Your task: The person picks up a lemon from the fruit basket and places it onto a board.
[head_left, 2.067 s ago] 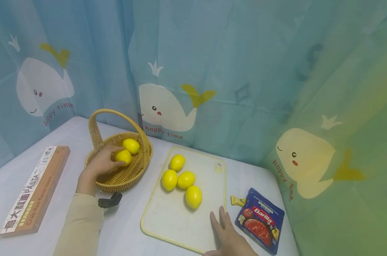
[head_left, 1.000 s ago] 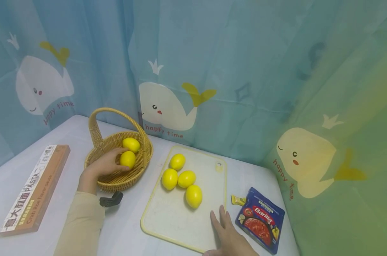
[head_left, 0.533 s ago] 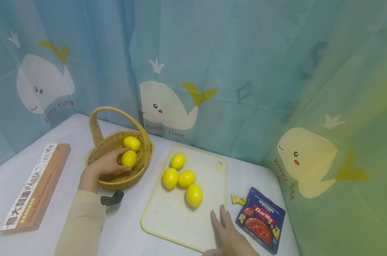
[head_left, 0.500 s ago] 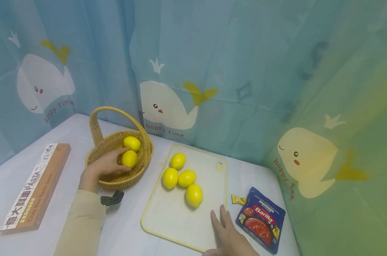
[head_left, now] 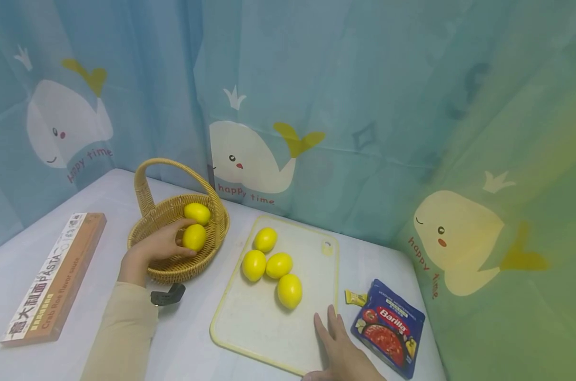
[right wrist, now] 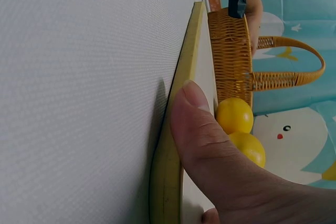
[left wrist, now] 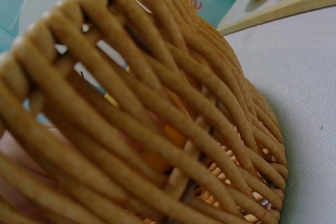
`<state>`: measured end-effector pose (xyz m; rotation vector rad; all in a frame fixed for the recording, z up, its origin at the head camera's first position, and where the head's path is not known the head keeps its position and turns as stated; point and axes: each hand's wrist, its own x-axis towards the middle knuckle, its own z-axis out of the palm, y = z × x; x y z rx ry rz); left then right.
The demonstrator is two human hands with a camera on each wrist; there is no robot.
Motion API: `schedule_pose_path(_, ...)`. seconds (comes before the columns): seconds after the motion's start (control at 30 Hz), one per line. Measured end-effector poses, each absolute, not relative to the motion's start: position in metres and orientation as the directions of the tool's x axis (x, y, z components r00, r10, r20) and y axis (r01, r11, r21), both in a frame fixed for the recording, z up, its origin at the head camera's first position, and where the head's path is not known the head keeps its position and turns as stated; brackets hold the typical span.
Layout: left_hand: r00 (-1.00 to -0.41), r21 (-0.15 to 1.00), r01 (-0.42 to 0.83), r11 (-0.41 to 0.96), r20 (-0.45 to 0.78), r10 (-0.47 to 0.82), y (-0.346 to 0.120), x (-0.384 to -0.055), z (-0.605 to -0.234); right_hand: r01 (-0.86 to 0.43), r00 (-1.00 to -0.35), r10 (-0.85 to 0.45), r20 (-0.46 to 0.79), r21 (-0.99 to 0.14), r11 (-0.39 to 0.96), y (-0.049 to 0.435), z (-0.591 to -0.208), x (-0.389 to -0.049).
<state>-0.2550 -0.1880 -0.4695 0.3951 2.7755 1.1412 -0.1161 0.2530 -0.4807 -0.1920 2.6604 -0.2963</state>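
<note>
In the head view, my left hand reaches into a wicker basket and grips a lemon between thumb and fingers. Just behind it lies a second lemon in the basket. The left wrist view is mostly filled by the basket's woven side, which hides the held lemon for the most part. My right hand rests with spread fingers on the right near corner of a white cutting board with a yellow rim. Its thumb lies at the board's edge in the right wrist view.
Several lemons sit grouped on the board's far half. At the right are a blue Barilla sauce pouch and a small yellow packet. A long pasta box lies at the left. A patterned curtain stands behind the table.
The left hand has shifted the held lemon a little to the right inside the basket, mostly during the first second. My right hand has stayed on the board.
</note>
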Motion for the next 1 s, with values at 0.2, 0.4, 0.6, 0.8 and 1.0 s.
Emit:
schedule_pose_path(0.2, -0.958, 0.677, 0.219, 0.702, 0.012, 0.287, -0.1867, -0.2545, -0.4683, -0.082, -0.886, -0.182, -0.426, -0.242, 0.967, 0.2531, -0.4816, -0.1158)
schedule_pose_path(0.4, -0.958, 0.666, 0.228, 0.71, 0.021, 0.287, -0.1862, -0.2553, -0.468, -0.084, -0.886, -0.188, -0.425, -0.251, 0.964, 0.2534, -0.4821, -0.1156)
schedule_pose_path(0.6, -0.957, 0.67, 0.228, 0.706, 0.02, 0.29, -0.1858, -0.2553, -0.4677, -0.094, -0.888, -0.198, -0.415, -0.258, 0.961, 0.2533, -0.4822, -0.1152)
schedule_pose_path(0.8, -0.955, 0.671, 0.237, 0.703, 0.029, 0.295, -0.1847, -0.2546, -0.4667, -0.103, -0.89, -0.208, -0.406, -0.265, 0.959, 0.2535, -0.4817, -0.1145)
schedule_pose_path(1.0, -0.955, 0.682, 0.225, 0.696, 0.013, 0.296, -0.1863, -0.2543, -0.4652, -0.11, -0.891, -0.215, -0.4, -0.27, 0.957, 0.2535, -0.4819, -0.114)
